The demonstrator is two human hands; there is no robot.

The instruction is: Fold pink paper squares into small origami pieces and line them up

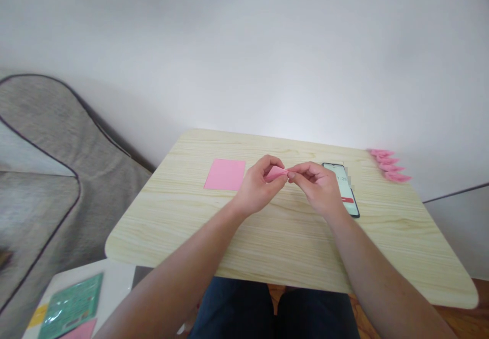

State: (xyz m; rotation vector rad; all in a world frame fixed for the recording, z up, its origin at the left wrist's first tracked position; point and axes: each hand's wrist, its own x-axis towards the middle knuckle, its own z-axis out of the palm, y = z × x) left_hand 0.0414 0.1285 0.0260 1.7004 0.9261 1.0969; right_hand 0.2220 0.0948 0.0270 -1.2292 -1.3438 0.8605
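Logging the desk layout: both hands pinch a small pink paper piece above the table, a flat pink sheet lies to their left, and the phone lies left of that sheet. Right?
Not quite. The head view shows the phone right of the hands, beside the right hand, not left of the pink sheet. The rest stands.

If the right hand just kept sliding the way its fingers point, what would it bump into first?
The right hand points leftward at the folded pink paper it already pinches, with the left hand directly behind it. It would likely meet that hand first; the flat pink sheet lies farther on.

Phone (343, 187), right of centre on the table (290, 247): screen displays digits and a red bar; digits too small to read. No other legible text.
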